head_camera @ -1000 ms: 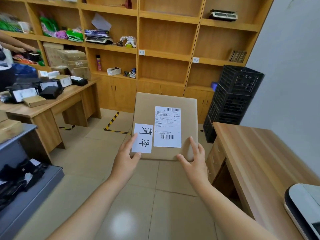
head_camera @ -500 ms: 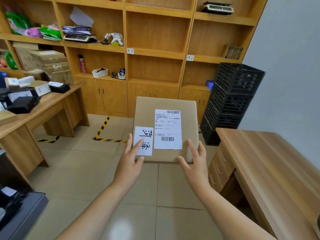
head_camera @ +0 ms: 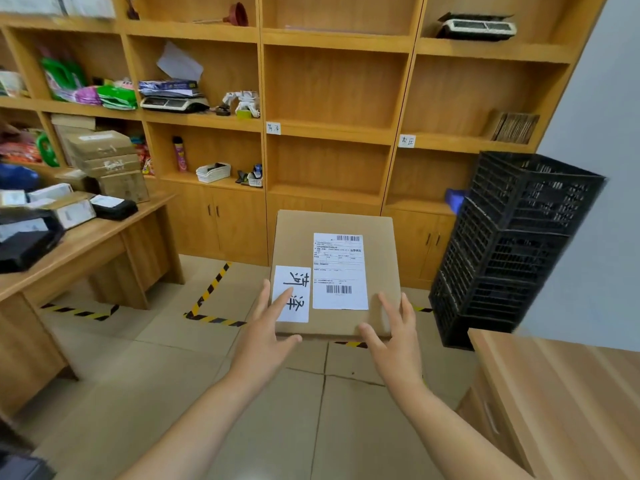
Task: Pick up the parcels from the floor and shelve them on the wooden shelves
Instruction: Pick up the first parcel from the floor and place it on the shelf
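Note:
I hold a flat brown cardboard parcel in front of me, above the tiled floor. It carries a white shipping label with barcodes and a smaller white tag with handwritten characters. My left hand grips its near left corner, fingers over the tag. My right hand grips its near right corner. The wooden shelves stand straight ahead; the middle column's compartments are bare, and small handwritten tags hang on two shelf edges.
A desk at the left carries several black and white parcels. Stacked black plastic crates stand at the right by the wall. A second wooden desk is near right. Yellow-black tape marks the floor. Left shelf compartments hold boxes, scales and bags.
I have walked closer to the shelves with the parcel held in both hands. The shelves look larger, and the left desk has slid towards the frame's edge.

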A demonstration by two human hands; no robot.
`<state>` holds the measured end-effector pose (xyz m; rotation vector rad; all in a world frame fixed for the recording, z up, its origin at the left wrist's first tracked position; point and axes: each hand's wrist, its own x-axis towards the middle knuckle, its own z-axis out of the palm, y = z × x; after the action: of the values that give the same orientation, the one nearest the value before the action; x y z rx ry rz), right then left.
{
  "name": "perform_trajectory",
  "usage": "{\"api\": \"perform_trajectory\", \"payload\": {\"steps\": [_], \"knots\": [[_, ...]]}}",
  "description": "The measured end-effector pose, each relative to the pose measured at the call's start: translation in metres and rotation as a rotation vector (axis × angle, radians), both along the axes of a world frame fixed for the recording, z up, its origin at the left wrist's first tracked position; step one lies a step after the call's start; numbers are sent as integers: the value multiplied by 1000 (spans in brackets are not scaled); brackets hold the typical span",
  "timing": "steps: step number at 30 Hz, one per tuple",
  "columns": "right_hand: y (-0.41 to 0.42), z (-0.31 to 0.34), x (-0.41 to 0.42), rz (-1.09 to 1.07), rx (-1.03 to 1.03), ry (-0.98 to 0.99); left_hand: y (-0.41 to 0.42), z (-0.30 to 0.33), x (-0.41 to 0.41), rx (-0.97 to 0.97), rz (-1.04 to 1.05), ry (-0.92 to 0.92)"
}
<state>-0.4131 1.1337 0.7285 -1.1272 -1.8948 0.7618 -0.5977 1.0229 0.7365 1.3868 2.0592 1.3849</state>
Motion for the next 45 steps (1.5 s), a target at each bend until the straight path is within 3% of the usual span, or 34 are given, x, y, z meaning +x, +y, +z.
{"api": "perform_trajectory", "payload": {"steps": [15, 24, 36, 45], "knots": [[193, -1, -72, 26, -33, 0, 199, -6, -80, 11, 29, 55], [326, 15, -190, -61, -4, 22, 341, 10, -200, 63, -42, 32], [490, 5, -322, -20, -43, -5, 504, -2, -339, 30, -96, 79], [648, -1, -421, 51, -38, 12, 643, 7, -430, -17, -4, 161]]}}
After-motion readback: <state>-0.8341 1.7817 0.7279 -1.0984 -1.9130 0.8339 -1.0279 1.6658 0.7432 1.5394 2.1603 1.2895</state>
